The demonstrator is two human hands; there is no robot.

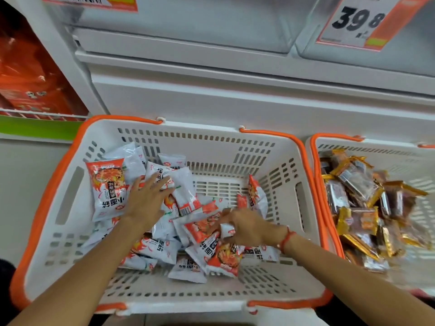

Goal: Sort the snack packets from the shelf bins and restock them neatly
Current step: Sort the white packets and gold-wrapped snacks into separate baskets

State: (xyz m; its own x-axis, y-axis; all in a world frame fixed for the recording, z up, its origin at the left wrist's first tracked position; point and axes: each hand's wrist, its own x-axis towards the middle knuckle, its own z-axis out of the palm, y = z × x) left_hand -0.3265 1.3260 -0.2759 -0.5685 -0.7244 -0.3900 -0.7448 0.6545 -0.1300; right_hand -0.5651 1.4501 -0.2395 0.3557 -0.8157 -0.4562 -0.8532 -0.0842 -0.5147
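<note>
A white slotted basket with an orange rim (237, 144) holds several white-and-red snack packets (107, 184), most lying loose toward its left and middle. My left hand (147, 198) rests flat on the pile with fingers spread, pressing on a white packet (186, 194). My right hand (247, 225), a red string at its wrist, is curled around a small white-and-red packet (227, 231) just above the heap. One packet (255, 196) leans upright against the basket's right wall.
A second orange-rimmed basket (400, 156) at the right holds several gold-and-brown packets (362, 203). White shelf fronts rise behind, with a price tag reading 39.8 (360, 20). Red packaged goods (30, 74) stand on the shelf at the left.
</note>
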